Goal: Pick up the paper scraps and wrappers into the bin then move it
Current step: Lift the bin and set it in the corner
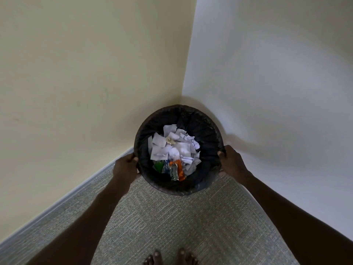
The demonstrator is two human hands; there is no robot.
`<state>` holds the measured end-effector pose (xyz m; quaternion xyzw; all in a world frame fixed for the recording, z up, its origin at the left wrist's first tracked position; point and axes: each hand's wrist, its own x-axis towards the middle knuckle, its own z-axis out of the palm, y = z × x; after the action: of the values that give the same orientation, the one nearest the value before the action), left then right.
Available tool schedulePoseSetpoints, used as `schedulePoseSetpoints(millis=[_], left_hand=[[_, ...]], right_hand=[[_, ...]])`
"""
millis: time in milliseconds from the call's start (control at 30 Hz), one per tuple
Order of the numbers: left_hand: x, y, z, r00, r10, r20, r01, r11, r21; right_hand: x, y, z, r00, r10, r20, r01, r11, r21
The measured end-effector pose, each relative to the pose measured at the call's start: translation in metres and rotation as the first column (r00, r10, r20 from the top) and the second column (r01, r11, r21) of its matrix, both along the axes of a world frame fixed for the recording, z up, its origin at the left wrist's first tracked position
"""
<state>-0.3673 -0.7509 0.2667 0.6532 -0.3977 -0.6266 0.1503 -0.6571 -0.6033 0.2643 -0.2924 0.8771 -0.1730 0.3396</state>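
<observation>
Bin [210, 131] is sitting right in the corner where the yellowish wall [76, 64] meets the white wall [277, 64], and I can't honestly tell if it's touching the carpet [162, 217] or just off it. Going left to right: the left hand [125, 166] has its grip on the left side of the rim, thumb hooked over the top edge, fingers wrapped under and outside. Between the two grips, down in the black liner, are the paper scraps [172, 148], with the wrappers [176, 169] (green, silver, orange) on the near side. Then the right hand [232, 159] is clamped on the opposite side of the rim the same way. Gripping both sides like that keeps it level so nothing tips out, I'd guess. Both arms are reaching out and down, pretty straight, bare feet [170, 258] behind. Looks like pickup's done and this is the moving part.
</observation>
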Motion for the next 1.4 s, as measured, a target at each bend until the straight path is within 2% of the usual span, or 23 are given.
schedulePoseSetpoints(millis=[167,467,600,767,1200,1400], left_hand=[[-0.004,-0.015,-0.039,0.996,-0.045,0.077,0.045,0.999,0.001],[-0.012,-0.035,-0.063,0.985,-0.074,0.156,0.082,0.995,-0.05],[-0.022,-0.033,-0.047,0.994,-0.033,0.104,0.036,0.999,-0.024],[-0.024,-0.05,-0.045,0.99,-0.036,0.134,0.044,0.997,-0.058],[-0.026,-0.039,-0.053,0.998,-0.002,0.062,-0.002,0.998,0.056],[-0.032,-0.032,-0.059,0.997,0.038,0.062,-0.042,0.998,0.055]], right_hand=[[-0.004,-0.016,-0.036,1.0,-0.029,0.004,0.029,0.999,0.027],[-0.021,-0.033,-0.067,1.0,-0.015,-0.02,0.015,1.0,0.004],[-0.019,-0.03,-0.07,1.0,0.003,-0.017,-0.003,1.0,-0.008],[-0.013,-0.031,-0.078,0.999,-0.047,0.021,0.047,0.999,-0.022],[-0.037,-0.057,-0.081,0.995,-0.004,-0.095,0.005,1.0,0.007],[-0.049,-0.069,-0.074,0.991,0.059,-0.121,-0.058,0.998,0.018]])
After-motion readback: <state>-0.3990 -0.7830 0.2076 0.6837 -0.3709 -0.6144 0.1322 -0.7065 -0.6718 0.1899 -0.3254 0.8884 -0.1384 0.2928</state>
